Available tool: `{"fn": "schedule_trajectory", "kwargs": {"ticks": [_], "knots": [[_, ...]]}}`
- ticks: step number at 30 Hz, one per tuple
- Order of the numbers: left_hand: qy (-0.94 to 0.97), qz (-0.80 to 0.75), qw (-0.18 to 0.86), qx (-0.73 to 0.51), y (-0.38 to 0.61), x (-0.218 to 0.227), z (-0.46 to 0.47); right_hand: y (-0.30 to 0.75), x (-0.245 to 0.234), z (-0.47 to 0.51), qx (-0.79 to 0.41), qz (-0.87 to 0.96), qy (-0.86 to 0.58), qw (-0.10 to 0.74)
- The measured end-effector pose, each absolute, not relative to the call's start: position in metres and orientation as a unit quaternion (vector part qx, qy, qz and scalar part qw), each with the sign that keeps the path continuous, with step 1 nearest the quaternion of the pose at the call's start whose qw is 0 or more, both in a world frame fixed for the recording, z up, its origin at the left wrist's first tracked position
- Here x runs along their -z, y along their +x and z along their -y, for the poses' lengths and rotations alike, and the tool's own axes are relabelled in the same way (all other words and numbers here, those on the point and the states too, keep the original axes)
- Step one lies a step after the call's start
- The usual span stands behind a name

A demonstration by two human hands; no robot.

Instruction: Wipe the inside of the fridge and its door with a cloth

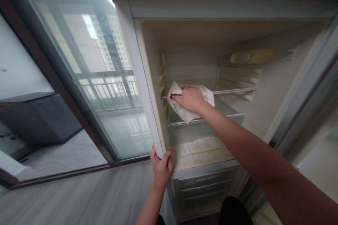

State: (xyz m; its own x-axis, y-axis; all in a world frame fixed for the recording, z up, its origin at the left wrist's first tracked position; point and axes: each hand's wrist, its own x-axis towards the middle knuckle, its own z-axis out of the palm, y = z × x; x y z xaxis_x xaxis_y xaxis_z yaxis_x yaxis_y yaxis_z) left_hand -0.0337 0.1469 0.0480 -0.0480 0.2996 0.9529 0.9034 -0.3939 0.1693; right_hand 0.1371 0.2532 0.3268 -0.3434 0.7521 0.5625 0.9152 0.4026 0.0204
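An open refrigerator (195,38) with a stained cream interior stands in front of me. My right hand (191,98) reaches inside and presses a white cloth (187,115) over the front edge of the upper glass shelf (235,90), its fingers closed around part of the cloth. Parts of the cloth hang below that edge, in front of the lower glass shelf (229,109). My left hand (161,165) grips the left side edge of the refrigerator frame (155,135) near its lower corner, thumb on the inner side.
A yellowed lamp cover (250,56) sits on the inner right wall. Below the fridge compartment is a section with drawers (206,186). To the left are a glass sliding door (113,112), grey wood-look floor (87,193) and a dark box-like piece (39,119) beyond it.
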Motion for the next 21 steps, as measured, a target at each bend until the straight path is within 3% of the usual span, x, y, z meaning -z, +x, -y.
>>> {"fn": "schedule_trajectory", "kwargs": {"ticks": [21], "knots": [[-0.638,0.467,0.268,0.55,-0.032,-0.048,-0.145,0.135,-0.315,-0.255,0.202,0.787,-0.502,0.297]]}}
